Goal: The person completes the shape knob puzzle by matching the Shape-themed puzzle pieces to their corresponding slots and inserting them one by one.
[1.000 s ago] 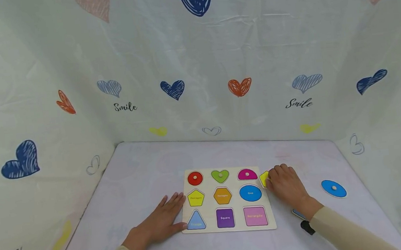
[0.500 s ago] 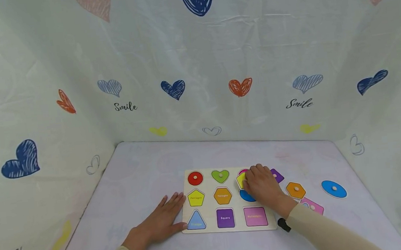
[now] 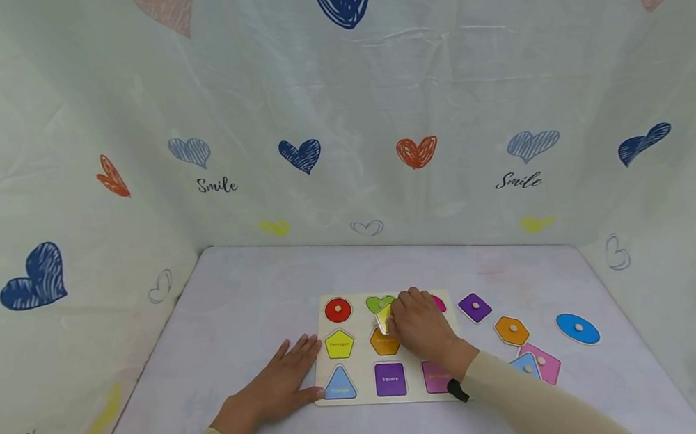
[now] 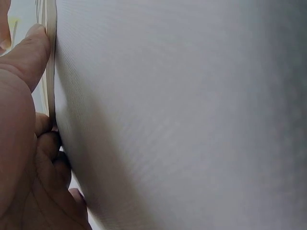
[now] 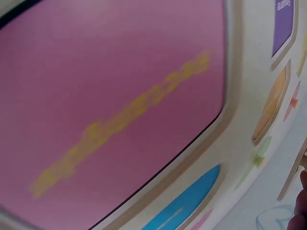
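Note:
A cream shape puzzle board [image 3: 365, 390] lies on the table. My right hand [image 3: 422, 329] pinches a yellow pentagon puzzle piece [image 3: 384, 318], tilted above the board between the green heart [image 3: 379, 303] and the orange hexagon recess [image 3: 384, 343]. In the right wrist view, a thin edge of the held piece [image 5: 290, 177] shows beside the fingertips [image 5: 298, 211]. My left hand [image 3: 276, 388] rests with spread fingers along the board's left edge, its thumb on the lower left corner. The yellow pentagon recess [image 3: 339, 344] lies just right of those fingers. My right hand hides the oval recess in the head view.
Loose knobbed pieces lie right of the board: a purple square [image 3: 475, 308], an orange hexagon [image 3: 513, 331], a blue oval [image 3: 578, 329], and a light blue triangle [image 3: 524, 365] overlapping a pink rectangle [image 3: 548, 367]. A knobbed red circle [image 3: 338, 309] sits in the board.
My right hand has carried the yellow pentagon leftward from beyond the board's right edge to above its middle column, uncovering the loose pieces on the right. My left hand has stayed in place.

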`<state>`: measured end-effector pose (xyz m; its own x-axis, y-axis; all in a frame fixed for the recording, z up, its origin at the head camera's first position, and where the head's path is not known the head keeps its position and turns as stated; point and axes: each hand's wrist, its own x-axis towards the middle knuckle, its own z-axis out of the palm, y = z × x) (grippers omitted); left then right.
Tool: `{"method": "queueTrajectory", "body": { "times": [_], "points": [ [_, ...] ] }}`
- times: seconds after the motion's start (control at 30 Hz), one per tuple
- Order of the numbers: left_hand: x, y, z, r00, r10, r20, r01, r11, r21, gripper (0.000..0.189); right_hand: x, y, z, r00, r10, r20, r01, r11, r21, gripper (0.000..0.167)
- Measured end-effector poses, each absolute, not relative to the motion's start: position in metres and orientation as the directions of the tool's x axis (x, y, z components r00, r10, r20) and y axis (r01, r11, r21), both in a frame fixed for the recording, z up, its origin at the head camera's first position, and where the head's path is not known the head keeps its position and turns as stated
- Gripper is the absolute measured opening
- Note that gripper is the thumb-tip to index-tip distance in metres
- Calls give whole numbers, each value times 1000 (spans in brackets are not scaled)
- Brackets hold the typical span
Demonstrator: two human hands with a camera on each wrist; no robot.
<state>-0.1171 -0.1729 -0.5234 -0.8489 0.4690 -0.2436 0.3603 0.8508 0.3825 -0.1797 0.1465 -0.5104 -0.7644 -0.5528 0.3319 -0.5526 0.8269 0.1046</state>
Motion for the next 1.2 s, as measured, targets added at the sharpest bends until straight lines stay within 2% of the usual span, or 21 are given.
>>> {"method": "queueTrajectory", "body": {
  "times": [0.3,0.6,0.77,1.2],
  "points": [
    [-119,-175,-529,-847,472,-245,370,854,367,95,-176,112,-511,-782,-565,263,-551,824,132,27],
    [-120,-174,-526,-844,472,-254,353,846,399,96,-174,82,-518,-786,-569,242,-554,822,132,30],
    [-120,-175,-526,-843,481,-240,365,840,401,95,-173,66,-521,-790,-577,206,-552,817,168,33],
    [-121,-177,-528,-834,506,-221,392,825,408,94,-170,50,-525,-804,-577,140,-554,814,175,38]
  ]
}}
